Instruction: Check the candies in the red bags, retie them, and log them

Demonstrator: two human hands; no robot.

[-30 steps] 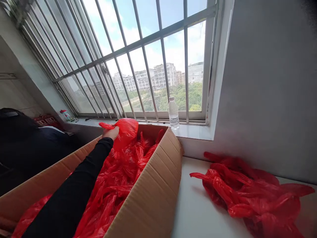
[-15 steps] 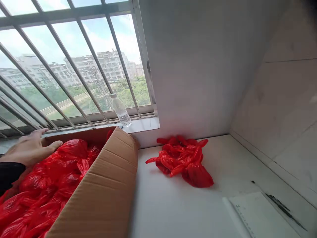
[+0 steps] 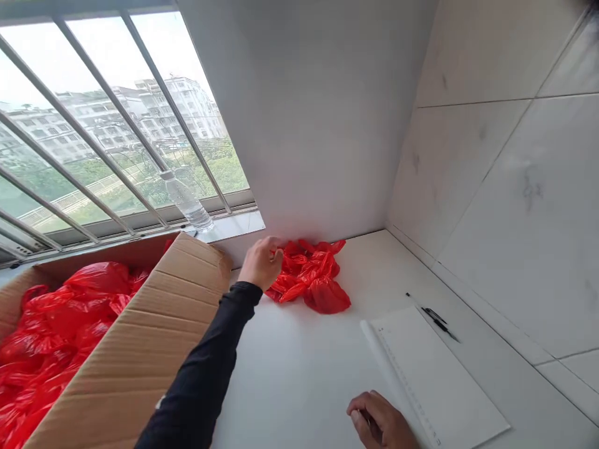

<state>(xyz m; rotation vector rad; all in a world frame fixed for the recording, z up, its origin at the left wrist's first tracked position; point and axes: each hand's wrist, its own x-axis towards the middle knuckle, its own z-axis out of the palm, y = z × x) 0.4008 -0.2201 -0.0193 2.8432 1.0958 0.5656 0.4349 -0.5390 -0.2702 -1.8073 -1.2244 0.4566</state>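
Observation:
My left hand (image 3: 262, 263), in a black sleeve, reaches across the white table to a pile of red plastic bags (image 3: 311, 277) by the back wall, its fingers curled onto the pile's left edge. My right hand (image 3: 381, 423) rests on the table at the bottom, fingers curled in; something small and dark may be in them, but I cannot make it out. To the left stands an open cardboard box (image 3: 140, 349) filled with more red plastic bags (image 3: 51, 330).
A white sheet of paper (image 3: 430, 374) lies on the table (image 3: 299, 374) at the right, with a black pen (image 3: 435, 317) beside it near the tiled wall. A plastic water bottle (image 3: 187, 199) stands on the sill of the barred window.
My view has swung right, from the box to the table corner. My left hand let go of a red bag in the box and moved right to the pile. My right hand came into view.

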